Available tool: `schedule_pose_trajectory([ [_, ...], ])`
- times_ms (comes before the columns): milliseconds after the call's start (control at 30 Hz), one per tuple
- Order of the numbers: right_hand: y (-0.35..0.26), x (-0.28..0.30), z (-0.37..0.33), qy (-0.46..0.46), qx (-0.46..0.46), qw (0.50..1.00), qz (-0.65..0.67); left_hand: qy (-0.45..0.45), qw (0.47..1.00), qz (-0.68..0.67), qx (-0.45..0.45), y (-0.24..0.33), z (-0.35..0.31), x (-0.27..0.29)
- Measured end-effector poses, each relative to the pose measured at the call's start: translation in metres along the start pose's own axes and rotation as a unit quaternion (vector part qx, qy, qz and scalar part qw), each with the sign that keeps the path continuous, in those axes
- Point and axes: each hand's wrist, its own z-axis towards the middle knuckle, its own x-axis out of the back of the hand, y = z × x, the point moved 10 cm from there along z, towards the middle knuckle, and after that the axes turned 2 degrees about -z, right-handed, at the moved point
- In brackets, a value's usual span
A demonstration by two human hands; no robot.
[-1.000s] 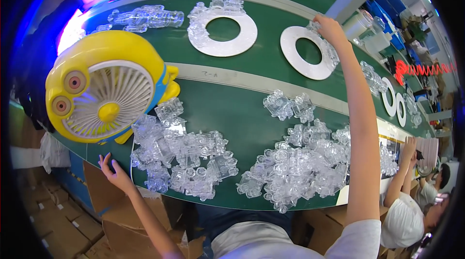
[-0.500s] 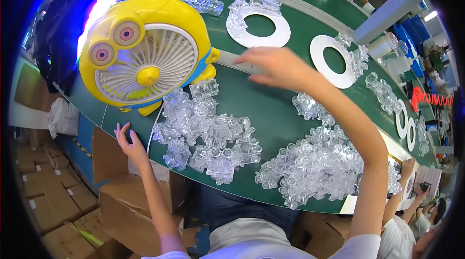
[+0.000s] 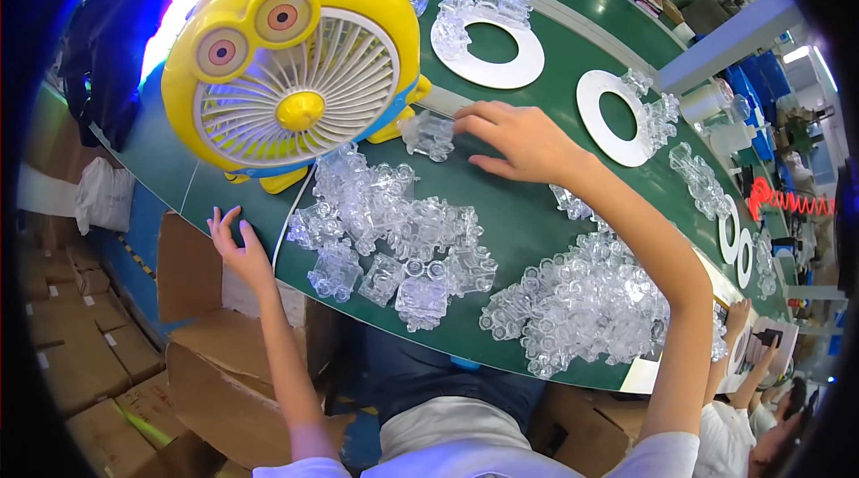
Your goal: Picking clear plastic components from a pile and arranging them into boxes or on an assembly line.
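A clear plastic part (image 3: 428, 135), blocky with moulded detail, lies on the green table beside the foot of a yellow character-shaped fan (image 3: 300, 109). My right hand (image 3: 519, 143) is just to its right, thumb and fingers apart. The fingertips are at the part's edge; whether they touch it I cannot tell. Nearer me spreads a loose group of similar clear parts (image 3: 385, 210). By the table's left front edge is my left hand (image 3: 237, 245), its fingers spread and nothing held. The fan stands upright, its white grille facing me.
A denser heap of clear parts (image 3: 582, 304) lies at the right front. White rings (image 3: 528, 67) with clear parts on them sit farther back. A white cord (image 3: 284, 232) runs from the fan to the front edge. Cardboard boxes (image 3: 219, 357) stand below. Other people work at the right.
My right hand has come down and closer to the clear part beside the fan, which now lies a little farther from the fan. The whole view has shifted slightly; my left hand stays by the edge.
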Motion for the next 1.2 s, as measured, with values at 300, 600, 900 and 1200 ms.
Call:
schedule_pose_trajectory([
  [300,0.013,0.007,0.024,0.105,-0.130,0.986,-0.025,-0.010,1.000,-0.003,-0.001,0.001,0.000,-0.003],
  [600,0.031,-0.003,0.026,0.066,-0.131,0.985,-0.091,-0.003,1.000,-0.003,0.005,0.000,-0.002,-0.001],
  [900,0.057,0.000,-0.005,0.034,-0.222,0.973,0.058,0.000,1.000,0.011,0.003,0.000,0.001,0.000],
  [1200,0.071,0.001,-0.011,0.062,-0.184,0.979,-0.057,-0.004,1.000,0.005,-0.001,0.004,-0.001,-0.004],
])
